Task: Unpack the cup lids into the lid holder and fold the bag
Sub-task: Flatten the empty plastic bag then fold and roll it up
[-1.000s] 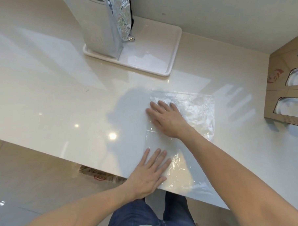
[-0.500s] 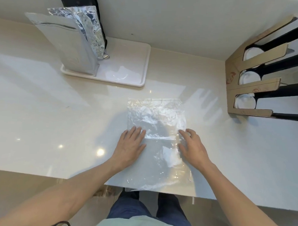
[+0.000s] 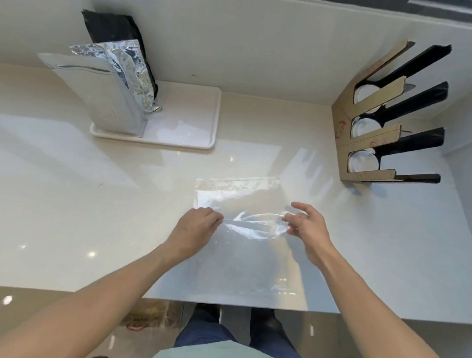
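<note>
Both hands, left hand (image 3: 197, 226) and right hand (image 3: 307, 225), are pinching the clear plastic bag (image 3: 242, 249) mid-fold; next, I'd judge, pressing the crease flat.

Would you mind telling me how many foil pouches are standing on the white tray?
2: a tall silver pouch at the tray's left front, and a crinkled one directly behind it.

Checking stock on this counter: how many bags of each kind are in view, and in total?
Clear plastic bag, pinched by left hand and right hand: 1
Silver foil bags on the white tray: 2
Black bag: 1
Total: 4
</note>
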